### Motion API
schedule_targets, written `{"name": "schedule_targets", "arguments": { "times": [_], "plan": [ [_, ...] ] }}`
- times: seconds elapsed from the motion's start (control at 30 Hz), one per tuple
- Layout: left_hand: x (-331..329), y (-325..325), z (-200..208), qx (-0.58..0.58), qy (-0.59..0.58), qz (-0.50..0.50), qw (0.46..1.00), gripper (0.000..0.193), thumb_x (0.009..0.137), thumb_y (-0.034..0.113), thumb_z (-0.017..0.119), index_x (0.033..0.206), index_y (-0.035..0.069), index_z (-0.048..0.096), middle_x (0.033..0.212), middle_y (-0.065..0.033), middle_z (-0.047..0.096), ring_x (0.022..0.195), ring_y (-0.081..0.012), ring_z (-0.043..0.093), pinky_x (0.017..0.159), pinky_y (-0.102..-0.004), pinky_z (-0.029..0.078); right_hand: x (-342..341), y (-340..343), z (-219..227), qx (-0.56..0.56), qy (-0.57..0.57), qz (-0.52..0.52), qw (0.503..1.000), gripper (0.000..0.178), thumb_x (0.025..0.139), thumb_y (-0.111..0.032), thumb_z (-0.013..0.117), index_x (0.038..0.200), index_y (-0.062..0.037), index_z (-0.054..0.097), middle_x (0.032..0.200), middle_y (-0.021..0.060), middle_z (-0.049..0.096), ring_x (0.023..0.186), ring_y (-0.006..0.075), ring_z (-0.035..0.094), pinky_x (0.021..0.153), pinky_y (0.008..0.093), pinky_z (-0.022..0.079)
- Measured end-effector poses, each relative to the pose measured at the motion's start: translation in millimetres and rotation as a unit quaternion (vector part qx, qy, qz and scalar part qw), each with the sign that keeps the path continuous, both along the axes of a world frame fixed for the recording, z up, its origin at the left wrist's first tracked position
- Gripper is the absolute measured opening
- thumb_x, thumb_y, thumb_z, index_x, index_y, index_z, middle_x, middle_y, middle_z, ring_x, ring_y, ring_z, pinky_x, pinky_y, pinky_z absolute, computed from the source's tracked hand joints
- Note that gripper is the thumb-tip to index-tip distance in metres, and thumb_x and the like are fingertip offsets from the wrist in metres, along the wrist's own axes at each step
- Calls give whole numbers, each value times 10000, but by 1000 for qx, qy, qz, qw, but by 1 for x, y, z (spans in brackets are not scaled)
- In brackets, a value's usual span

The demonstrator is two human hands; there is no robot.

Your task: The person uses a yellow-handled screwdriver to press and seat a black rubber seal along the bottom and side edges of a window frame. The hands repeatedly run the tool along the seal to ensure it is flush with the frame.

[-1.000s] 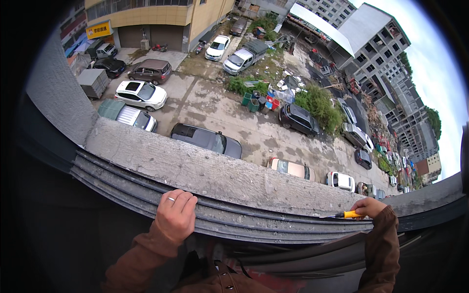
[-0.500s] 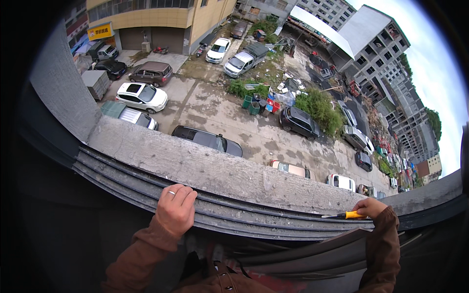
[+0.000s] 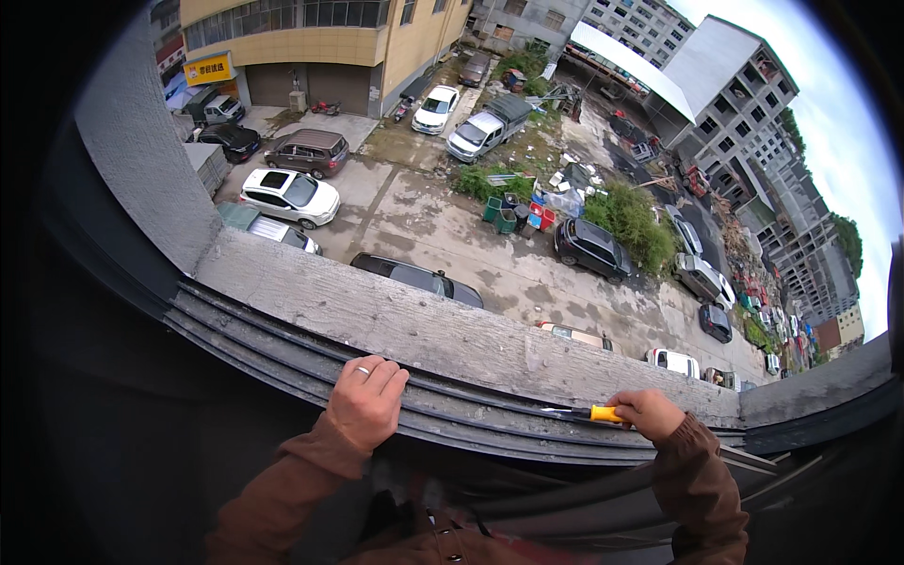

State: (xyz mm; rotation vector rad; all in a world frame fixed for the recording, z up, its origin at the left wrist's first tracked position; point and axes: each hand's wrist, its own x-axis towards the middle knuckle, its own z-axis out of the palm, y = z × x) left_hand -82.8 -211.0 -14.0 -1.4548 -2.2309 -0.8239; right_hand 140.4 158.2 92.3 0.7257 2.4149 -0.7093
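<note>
A dark metal window track (image 3: pixel 485 414) with several parallel grooves runs across in front of me, dusty and gritty. My left hand (image 3: pixel 367 403), a ring on one finger, is curled closed over the track left of centre; whatever its fingers may hold is hidden beneath it. My right hand (image 3: pixel 648 414) grips a small tool by its yellow handle (image 3: pixel 605 413). The tool's thin metal blade (image 3: pixel 562 411) points left and lies low along the grooves; its exact kind is unclear.
Beyond the track lies a rough concrete ledge (image 3: pixel 452 344), with a drop to a yard of parked cars (image 3: pixel 292 196) and bins (image 3: pixel 507 218). A concrete wall (image 3: pixel 141 141) rises at the left. Dark long boards (image 3: pixel 603 499) lie below the track at the right.
My right hand has slid left along the track with the yellow-handled tool, closer to my left hand. The left hand stays curled at the track; the whole view has shifted slightly.
</note>
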Motion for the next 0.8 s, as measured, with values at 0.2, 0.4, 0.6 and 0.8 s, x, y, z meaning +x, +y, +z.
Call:
{"name": "schedule_targets", "arguments": {
  "times": [0.2,0.4,0.6,0.8],
  "plan": [
    [16,23,4,-24,-9,-68,997,226,772,37,678,997,11,664,984,-100,650,949,-282,628,868,-407,494,-9,-26,-29,-20,71,-13,997,216,928,-265,618,1043,-110,714,801,131,704,736,287,681,691,379,528],
    [24,33,-3,-7,-3,-60,998,223,784,48,661,1005,14,666,976,-83,649,926,-267,627,828,-398,493,-39,-72,-44,81,167,75,980,234,929,-336,615,973,-131,718,806,147,690,792,357,662,704,453,515],
    [32,47,1,-57,-8,-39,998,247,763,38,670,1011,33,675,930,-78,658,881,-264,621,771,-383,484,-63,-91,-68,-51,280,54,957,260,950,-321,613,957,-85,721,772,132,696,631,279,654,591,401,502],
    [22,47,42,203,-238,-11,950,284,746,-14,637,1004,95,680,994,-88,685,977,-323,631,831,-419,497,-55,-69,-38,-428,245,-263,829,220,991,-244,598,1008,-37,672,739,40,677,497,36,511,466,183,406]
  ]
}}
